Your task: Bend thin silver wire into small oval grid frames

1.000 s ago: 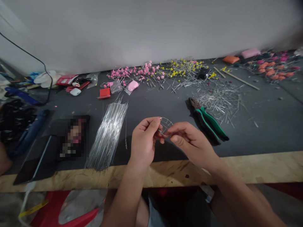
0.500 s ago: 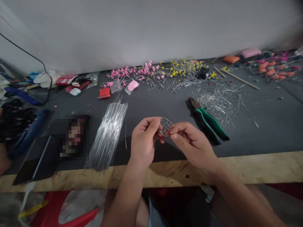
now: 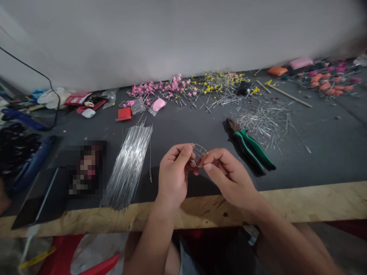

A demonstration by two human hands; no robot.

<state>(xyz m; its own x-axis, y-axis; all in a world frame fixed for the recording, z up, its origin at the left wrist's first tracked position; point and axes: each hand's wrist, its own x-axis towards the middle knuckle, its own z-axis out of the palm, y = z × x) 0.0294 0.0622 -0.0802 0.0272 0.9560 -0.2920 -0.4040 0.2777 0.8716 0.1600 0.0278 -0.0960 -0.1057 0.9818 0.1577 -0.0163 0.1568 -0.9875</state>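
Observation:
Between my two hands is a small curved wire frame [image 3: 201,149] with thin crosspieces, held above the table's front part. My left hand [image 3: 175,170] pinches its left end between thumb and fingers. The fingertips of my right hand [image 3: 228,172] close on its right side. My fingers hide parts of the wire. Left of my hands lies a bundle of straight silvery wires [image 3: 128,164], with one twisted-end wire [image 3: 150,164] beside it. Pliers with green and black handles [image 3: 249,145] rest to the right of my hands.
Loose cut wires [image 3: 262,120] lie behind the pliers. Along the wall are pink-tipped wires [image 3: 160,88], yellow-tipped wires [image 3: 220,82] and orange pieces [image 3: 329,86]. A tablet-like dark device [image 3: 40,198] lies at the left by the wooden table edge [image 3: 197,212]. Another person's hand [image 3: 3,198] shows at far left.
My right hand has shifted slightly left, and the wire frame has tilted a little between my fingers. The whole view has also moved slightly. Both hands keep their hold.

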